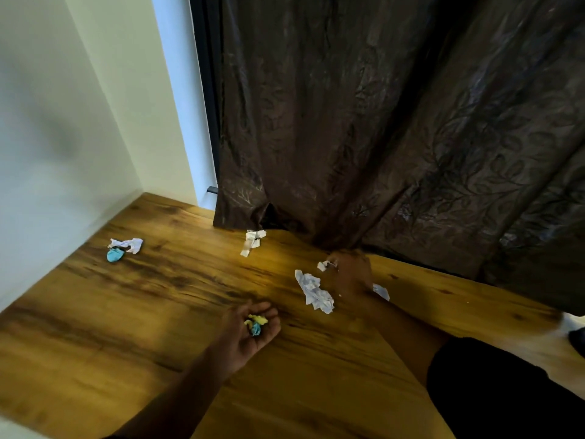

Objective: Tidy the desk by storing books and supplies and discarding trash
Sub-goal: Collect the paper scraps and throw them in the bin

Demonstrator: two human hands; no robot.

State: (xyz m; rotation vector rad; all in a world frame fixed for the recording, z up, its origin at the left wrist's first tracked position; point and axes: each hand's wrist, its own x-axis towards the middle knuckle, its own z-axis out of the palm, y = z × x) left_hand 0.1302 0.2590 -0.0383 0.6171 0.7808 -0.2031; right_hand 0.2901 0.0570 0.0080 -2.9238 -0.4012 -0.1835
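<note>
Partway: left hand (250,331) cups yellow-blue scraps (255,324) near desk (95,327) centre, right hand (349,274) pinches a white scrap (323,266) by the back edge; paper wads (313,291) and corner wrappers (123,248) remain.

You have a wooden desk (133,312) with dark grain streaks, set into a corner against a white wall on its left. On it lie scraps of trash, well apart: a white and blue wad (122,249) near the far left, a white strip (251,242) at the back edge, and a larger crumpled paper (313,291) near the middle. Another white scrap (381,292) lies just right of it, partly hidden.
</note>
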